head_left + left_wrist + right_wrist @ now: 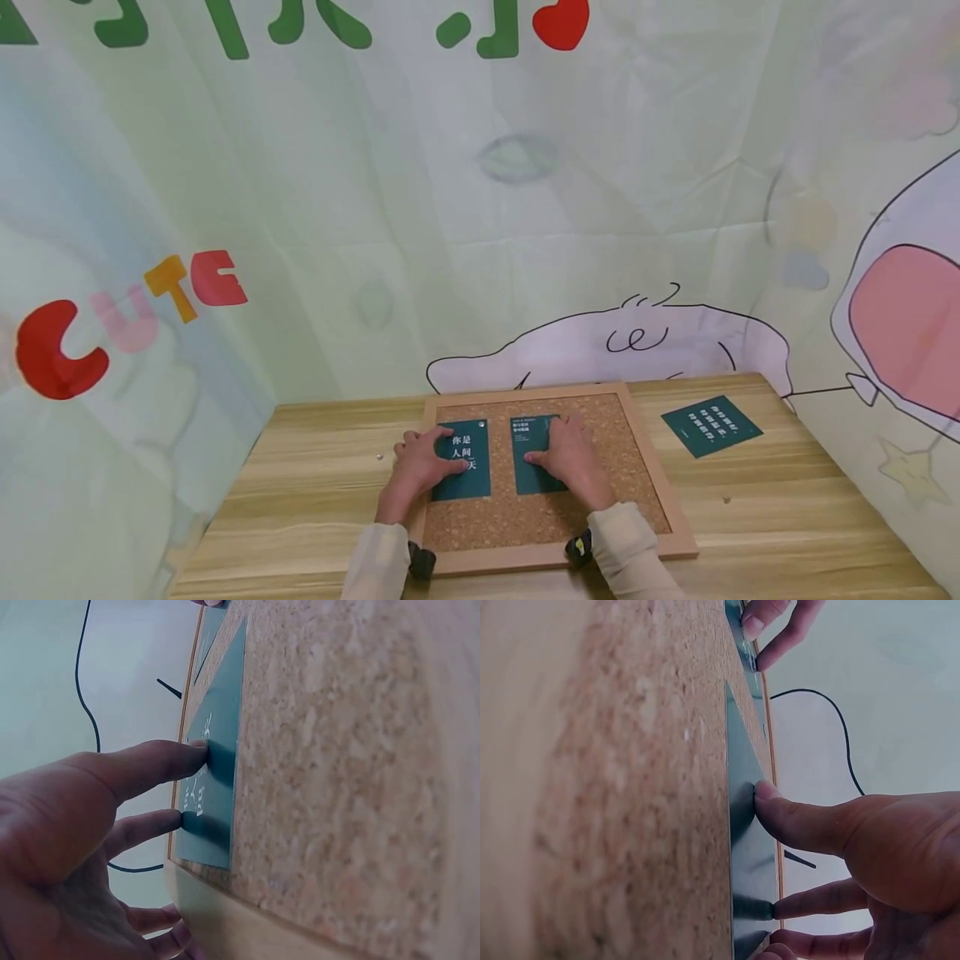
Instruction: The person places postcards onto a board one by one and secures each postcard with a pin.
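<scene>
A cork board (498, 525) with a light wood frame lies on the table, two dark green cards with white print on it. My left hand (420, 462) presses the left card (477, 479) with thumb and index fingertips; in the left wrist view the other fingers (146, 919) reach the frame's edge. A small round silvery spot, perhaps a pin head (482, 424), shows at that card's upper right corner. On the right card (531, 475) rest the thumb and fingertips of my right hand (577, 458), which covers its right part.
A third green card (711, 426) lies at an angle on the wooden table (315, 492), right of the board. Tiny pale objects sit on the table, one to the left (379, 457), another to the right (727, 500). A printed curtain (360, 208) hangs behind.
</scene>
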Demonstrator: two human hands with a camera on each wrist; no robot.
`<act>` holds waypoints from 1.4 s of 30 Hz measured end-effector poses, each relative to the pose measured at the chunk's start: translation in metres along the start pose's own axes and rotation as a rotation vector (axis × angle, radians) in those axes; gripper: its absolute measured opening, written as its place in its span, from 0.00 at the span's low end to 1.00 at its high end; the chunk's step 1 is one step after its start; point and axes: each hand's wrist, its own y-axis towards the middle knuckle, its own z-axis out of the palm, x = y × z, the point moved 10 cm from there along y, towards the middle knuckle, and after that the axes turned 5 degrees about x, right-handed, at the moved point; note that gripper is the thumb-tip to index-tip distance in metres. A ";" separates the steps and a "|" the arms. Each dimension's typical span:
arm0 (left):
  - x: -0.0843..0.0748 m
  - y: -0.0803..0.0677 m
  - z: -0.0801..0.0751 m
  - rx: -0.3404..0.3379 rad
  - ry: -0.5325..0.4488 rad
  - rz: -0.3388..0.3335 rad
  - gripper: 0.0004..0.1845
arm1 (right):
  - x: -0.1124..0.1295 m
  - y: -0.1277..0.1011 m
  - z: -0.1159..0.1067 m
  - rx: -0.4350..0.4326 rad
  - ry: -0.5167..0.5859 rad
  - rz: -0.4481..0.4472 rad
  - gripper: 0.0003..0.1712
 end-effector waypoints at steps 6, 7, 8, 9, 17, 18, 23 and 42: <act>-0.002 0.001 -0.003 0.008 0.011 0.010 0.37 | 0.001 0.002 0.001 0.009 -0.004 -0.010 0.40; -0.002 0.002 -0.004 0.010 0.013 0.011 0.37 | 0.001 0.002 0.000 0.009 0.000 -0.014 0.40; -0.002 0.002 -0.005 0.012 0.016 0.014 0.37 | 0.002 0.002 0.000 0.010 0.004 -0.016 0.41; -0.002 0.002 -0.005 0.015 0.017 0.014 0.37 | 0.002 0.003 0.000 0.010 0.008 -0.019 0.41; -0.005 -0.002 -0.008 0.013 0.034 0.038 0.40 | 0.003 0.004 0.000 -0.004 0.020 -0.042 0.42; -0.007 -0.003 -0.008 0.001 0.046 0.051 0.41 | 0.003 0.004 0.001 -0.005 0.020 -0.041 0.42; -0.037 -0.021 0.003 -0.065 0.152 0.230 0.37 | 0.000 0.003 0.003 0.007 0.015 -0.024 0.42; -0.117 -0.106 0.107 0.263 0.645 0.712 0.53 | -0.002 0.000 -0.003 -0.027 -0.001 -0.052 0.43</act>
